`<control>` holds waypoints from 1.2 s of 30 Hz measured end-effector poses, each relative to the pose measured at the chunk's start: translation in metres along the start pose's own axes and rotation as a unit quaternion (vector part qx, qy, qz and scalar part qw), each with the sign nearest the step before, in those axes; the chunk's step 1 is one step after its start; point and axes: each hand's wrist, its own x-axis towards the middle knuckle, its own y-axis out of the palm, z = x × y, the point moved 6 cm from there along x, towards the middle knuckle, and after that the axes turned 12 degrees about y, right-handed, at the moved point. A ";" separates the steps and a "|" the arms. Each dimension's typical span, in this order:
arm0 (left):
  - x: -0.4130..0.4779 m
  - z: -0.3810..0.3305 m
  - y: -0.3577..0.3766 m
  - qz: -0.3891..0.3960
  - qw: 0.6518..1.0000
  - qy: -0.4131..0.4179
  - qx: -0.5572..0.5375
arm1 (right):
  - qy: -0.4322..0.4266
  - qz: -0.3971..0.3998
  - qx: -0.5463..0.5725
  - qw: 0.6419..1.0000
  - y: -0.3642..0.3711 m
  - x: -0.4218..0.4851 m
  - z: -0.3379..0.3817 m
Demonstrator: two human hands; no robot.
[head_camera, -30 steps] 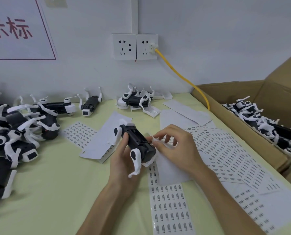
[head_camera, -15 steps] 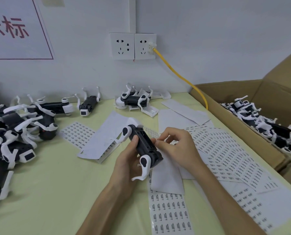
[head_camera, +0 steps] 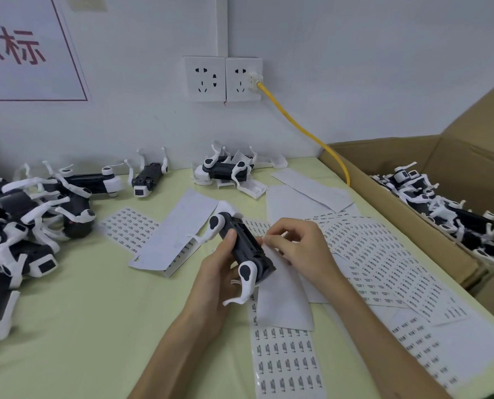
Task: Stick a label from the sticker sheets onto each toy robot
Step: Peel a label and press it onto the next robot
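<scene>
Left hand [head_camera: 214,273] grips toy robot [head_camera: 247,250]; right hand [head_camera: 303,249], fingers [head_camera: 272,242] curled, touches it; hold unclear.

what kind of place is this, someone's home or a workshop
Probably a small factory labelling bench: a heap of identical toy robots, a cardboard box holding more, and sticker sheets spread over the table.
</scene>
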 end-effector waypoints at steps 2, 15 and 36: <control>0.003 0.002 -0.003 0.001 1.000 -0.004 0.003 | 0.003 -0.001 -0.004 1.000 0.001 0.000 -0.001; -0.005 0.001 -0.001 0.034 0.996 -0.030 0.080 | 0.071 0.013 0.023 0.997 0.001 0.006 -0.011; -0.010 -0.046 0.000 -0.008 0.996 0.088 -0.018 | -0.063 0.046 0.104 0.991 0.004 -0.004 0.009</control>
